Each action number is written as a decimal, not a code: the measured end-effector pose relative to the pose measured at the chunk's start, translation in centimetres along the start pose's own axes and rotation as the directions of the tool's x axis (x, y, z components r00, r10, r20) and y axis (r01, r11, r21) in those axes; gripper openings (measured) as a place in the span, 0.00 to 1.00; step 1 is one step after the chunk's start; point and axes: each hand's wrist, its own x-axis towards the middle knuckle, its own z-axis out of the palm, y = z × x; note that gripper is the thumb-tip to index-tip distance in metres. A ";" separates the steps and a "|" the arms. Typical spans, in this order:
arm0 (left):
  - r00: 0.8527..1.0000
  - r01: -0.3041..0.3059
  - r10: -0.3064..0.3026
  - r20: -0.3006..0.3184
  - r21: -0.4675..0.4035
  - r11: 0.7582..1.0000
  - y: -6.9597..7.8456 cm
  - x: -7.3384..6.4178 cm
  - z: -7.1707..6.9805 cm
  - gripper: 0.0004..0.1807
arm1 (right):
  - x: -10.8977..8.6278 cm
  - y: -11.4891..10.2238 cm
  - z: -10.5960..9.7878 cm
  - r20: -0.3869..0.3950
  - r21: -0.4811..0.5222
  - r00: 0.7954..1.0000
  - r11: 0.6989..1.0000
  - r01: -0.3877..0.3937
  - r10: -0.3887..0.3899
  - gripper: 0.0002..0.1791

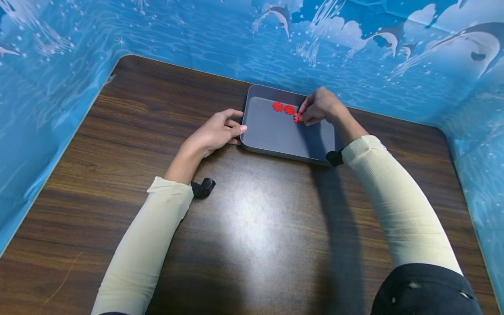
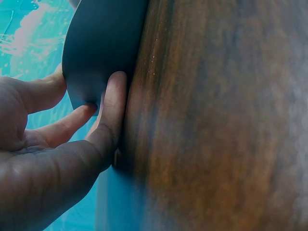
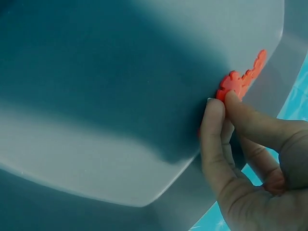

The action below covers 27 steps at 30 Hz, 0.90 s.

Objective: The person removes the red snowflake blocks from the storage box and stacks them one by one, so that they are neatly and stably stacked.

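Observation:
A grey rectangular tray (image 1: 275, 135) lies near the far edge of the table. My left hand (image 1: 218, 132) holds its left side, with the thumb over the rim and the fingers along the outer wall (image 2: 103, 53). Over the back part of the tray, my right hand (image 1: 320, 107) pinches a red notched plastic disc (image 3: 231, 85) between thumb and fingertips; the hand hides part of it. Two like discs, one red disc (image 1: 278, 106) and another red disc (image 1: 289, 110), lie flat in a row to its left. A bit of red also shows beneath the right fingers in the right wrist view.
The dark wood-grain table (image 1: 118, 175) has raised blue dolphin-print sheeting (image 1: 220, 39) along its back and sides. A black wrist camera (image 1: 203, 188) sits at the left cuff, and another black wrist camera (image 1: 334, 158) overlaps the tray's front right corner.

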 end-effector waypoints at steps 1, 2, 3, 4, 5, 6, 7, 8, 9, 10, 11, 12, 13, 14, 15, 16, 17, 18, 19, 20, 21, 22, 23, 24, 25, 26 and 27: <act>1.000 0.000 0.000 0.000 0.000 1.000 0.0 0.0 0.0 0.33 | 0.0 0.1 0.0 0.003 0.016 1.000 1.000 0.003 -0.003 0.04; 1.000 0.001 -0.001 0.000 0.000 1.000 0.0 0.0 0.0 0.33 | 0.0 0.2 -0.1 0.004 0.031 1.000 0.999 0.006 -0.006 0.03; 1.000 0.003 -0.003 0.000 -0.002 1.000 0.0 0.1 0.0 0.33 | 0.0 0.3 -0.1 0.006 0.048 1.000 0.999 0.009 -0.009 0.03; 1.000 0.004 -0.004 -0.001 -0.003 1.000 0.0 0.1 0.0 0.33 | -0.1 0.4 -0.2 0.006 0.061 1.000 0.998 0.012 -0.013 0.03; 1.000 0.006 -0.006 -0.003 -0.004 1.000 -0.1 0.1 0.0 0.33 | -0.1 0.4 -0.2 0.009 0.075 1.000 0.997 0.016 -0.017 0.02; 1.000 0.007 -0.007 -0.004 -0.003 1.000 -0.1 0.1 0.0 0.33 | -0.1 0.5 -0.2 0.005 0.084 1.000 0.996 0.021 -0.021 0.02; 1.000 0.008 -0.008 -0.005 -0.002 1.000 -0.1 0.1 0.0 0.33 | -0.2 0.5 -0.3 0.004 0.096 1.000 0.995 0.021 -0.022 0.03; 1.000 0.009 -0.009 -0.006 -0.003 1.000 -0.1 0.1 0.0 0.33 | -0.2 0.5 -0.3 0.002 0.109 1.000 0.994 0.021 -0.021 0.04; 1.000 0.008 -0.008 -0.006 -0.003 1.000 -0.1 0.1 0.0 0.33 | -0.3 0.6 -0.4 0.000 0.125 1.000 0.992 0.018 -0.018 0.05; 1.000 0.008 -0.008 -0.007 -0.005 1.000 -0.2 0.1 0.0 0.33 | -0.3 0.6 -0.5 -0.003 0.134 1.000 0.991 0.014 -0.014 0.06; 1.000 0.007 -0.007 -0.007 -0.006 1.000 -0.1 0.1 0.0 0.33 | -0.4 0.6 -0.6 -0.005 0.142 1.000 0.990 0.008 -0.008 0.07; 1.000 0.007 -0.007 -0.006 -0.007 1.000 -0.1 0.1 0.0 0.33 | -0.5 0.6 -0.7 -0.009 0.146 1.000 0.989 0.003 -0.002 0.09; 1.000 0.006 -0.006 -0.005 -0.009 1.000 -0.1 0.1 0.0 0.33 | -0.6 0.6 -0.9 -0.011 0.154 1.000 0.988 -0.003 0.005 0.09; 1.000 0.006 -0.006 -0.005 -0.011 1.000 -0.1 0.1 0.0 0.33 | -0.7 0.6 -1.1 -0.012 0.157 1.000 0.987 -0.011 0.013 0.11; 1.000 0.006 -0.006 -0.005 -0.013 1.000 -0.1 0.0 0.0 0.33 | -0.7 0.6 -1.3 -0.011 0.160 1.000 0.987 -0.019 0.021 0.12; 1.000 0.006 -0.006 -0.005 -0.016 1.000 -0.1 0.0 0.0 0.33 | -0.8 0.6 -1.6 -0.006 0.165 1.000 0.986 -0.029 0.030 0.13; 1.000 0.005 -0.005 -0.004 -0.017 1.000 -0.1 0.0 0.0 0.33 | -0.9 0.7 -1.8 -0.005 0.171 0.999 0.985 -0.037 0.038 0.13; 1.000 0.004 -0.005 -0.004 -0.019 1.000 -0.1 0.0 0.0 0.33 | -0.9 0.8 -2.1 -0.002 0.177 0.999 0.983 -0.046 0.047 0.13; 1.000 0.003 -0.003 -0.004 -0.020 1.000 -0.1 0.0 0.0 0.33 | -1.0 0.8 -2.4 0.002 0.188 0.998 0.980 -0.058 0.059 0.12; 1.000 0.003 -0.004 -0.003 -0.019 1.000 -0.1 -0.1 0.0 0.33 | -1.1 0.9 -2.7 0.003 0.189 0.998 0.980 -0.067 0.068 0.12; 1.000 0.002 -0.002 -0.003 -0.018 1.000 -0.1 -0.1 0.0 0.33 | -1.2 1.0 -3.1 0.005 0.194 0.997 0.978 -0.073 0.073 0.11; 1.000 0.002 -0.002 -0.003 -0.014 1.000 -0.1 -0.1 0.0 0.33 | -1.3 1.1 -3.4 0.002 0.203 0.997 0.976 -0.078 0.080 0.10; 1.000 0.001 -0.001 -0.002 -0.011 1.000 -0.1 -0.1 0.0 0.33 | -1.5 1.3 -3.7 -0.003 0.201 0.996 0.976 -0.082 0.084 0.09; 1.000 0.002 -0.002 -0.002 -0.007 1.000 -0.1 -0.1 0.0 0.33 | -1.6 1.4 -4.0 -0.004 0.205 0.996 0.975 -0.083 0.086 0.08; 1.000 0.001 -0.001 -0.001 -0.004 1.000 -0.1 -0.1 0.0 0.33 | -1.7 1.5 -4.3 -0.005 0.207 0.996 0.975 -0.083 0.086 0.07; 1.000 0.002 -0.002 -0.001 -0.001 1.000 -0.1 -0.1 0.0 0.33 | -1.8 1.7 -4.6 -0.011 0.200 0.996 0.976 -0.082 0.085 0.07; 1.000 0.001 -0.001 0.000 0.000 1.000 -0.1 -0.1 0.0 0.33 | -2.0 1.9 -4.9 -0.013 0.201 0.996 0.976 -0.082 0.087 0.07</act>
